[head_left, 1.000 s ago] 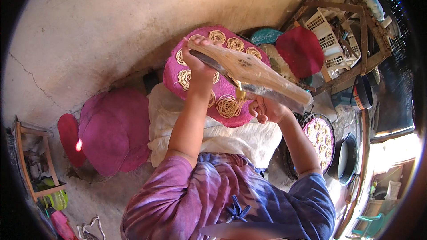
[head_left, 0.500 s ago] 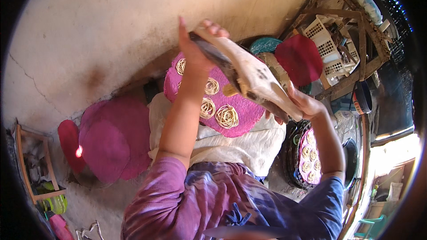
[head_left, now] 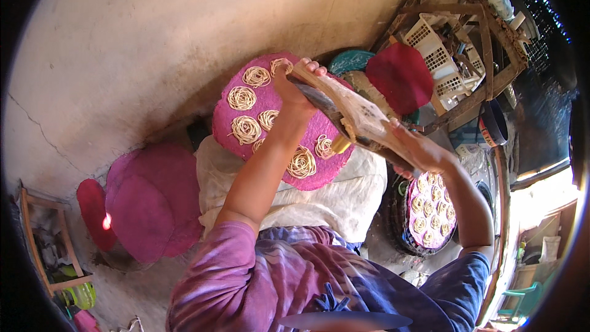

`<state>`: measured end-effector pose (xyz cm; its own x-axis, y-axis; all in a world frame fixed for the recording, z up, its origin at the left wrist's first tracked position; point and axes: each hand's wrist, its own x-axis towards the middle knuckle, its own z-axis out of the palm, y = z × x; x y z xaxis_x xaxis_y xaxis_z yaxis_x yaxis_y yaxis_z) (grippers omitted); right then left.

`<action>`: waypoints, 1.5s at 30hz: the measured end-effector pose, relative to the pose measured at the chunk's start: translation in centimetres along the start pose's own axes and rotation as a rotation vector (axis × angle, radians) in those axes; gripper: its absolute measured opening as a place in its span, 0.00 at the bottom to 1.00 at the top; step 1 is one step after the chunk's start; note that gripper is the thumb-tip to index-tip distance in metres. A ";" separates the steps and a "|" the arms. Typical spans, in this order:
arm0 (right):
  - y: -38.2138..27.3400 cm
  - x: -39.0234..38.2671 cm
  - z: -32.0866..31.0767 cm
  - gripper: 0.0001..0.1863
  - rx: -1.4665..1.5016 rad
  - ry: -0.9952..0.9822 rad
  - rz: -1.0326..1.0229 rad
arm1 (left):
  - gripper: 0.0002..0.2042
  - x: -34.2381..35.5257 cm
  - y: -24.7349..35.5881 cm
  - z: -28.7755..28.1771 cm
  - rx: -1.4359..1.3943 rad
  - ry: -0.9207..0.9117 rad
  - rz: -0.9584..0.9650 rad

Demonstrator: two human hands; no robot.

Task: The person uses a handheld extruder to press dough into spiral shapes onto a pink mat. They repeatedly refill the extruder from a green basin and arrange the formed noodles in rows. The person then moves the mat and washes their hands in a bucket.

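A long wooden hand press (head_left: 353,106), pale above and darker beneath, is held aslant above a round pink mat (head_left: 319,123). My left hand (head_left: 296,86) is closed round its far left end. The near right end is gripped by my right hand (head_left: 424,149). Below the press's middle sticks a short yellowish cylinder (head_left: 341,143), close over a loose coil of pale strands (head_left: 324,146). Several other coiled nests (head_left: 246,130) lie on the mat; my left forearm hides some. The mat rests over a white cloth (head_left: 289,200) in front of me.
Bare pink mats (head_left: 144,203) lie at the left beside a red one (head_left: 97,212). At the right, another pink mat (head_left: 433,209) carries several nests. A dark red disc (head_left: 399,79) stands near a white plastic crate (head_left: 436,55) and wooden frame. A wall (head_left: 184,24) rises behind.
Both hands have moved the press slightly right and down, and its two halves look closer together. More of the pink mat and its nests shows at the left.
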<state>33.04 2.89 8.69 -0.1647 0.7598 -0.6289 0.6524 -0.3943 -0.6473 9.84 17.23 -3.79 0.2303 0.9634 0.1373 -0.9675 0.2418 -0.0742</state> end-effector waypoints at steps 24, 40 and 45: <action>8.5 8.4 3.9 0.48 1.162 -0.570 -0.248 | 0.17 0.2 -1.3 -3.0 0.042 -0.167 0.013; 1.8 8.5 2.0 0.35 0.228 -0.347 -0.548 | 0.21 0.0 5.9 4.4 0.116 -0.382 0.003; 0.2 8.7 0.3 0.38 0.156 -0.266 -0.193 | 0.21 0.7 6.4 2.1 0.302 -0.127 0.139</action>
<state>31.53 9.27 2.99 -0.4738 0.6749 -0.5657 0.4732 -0.3466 -0.8099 3.61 19.21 -2.05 0.0974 0.9581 0.2692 -0.9803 0.0457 0.1921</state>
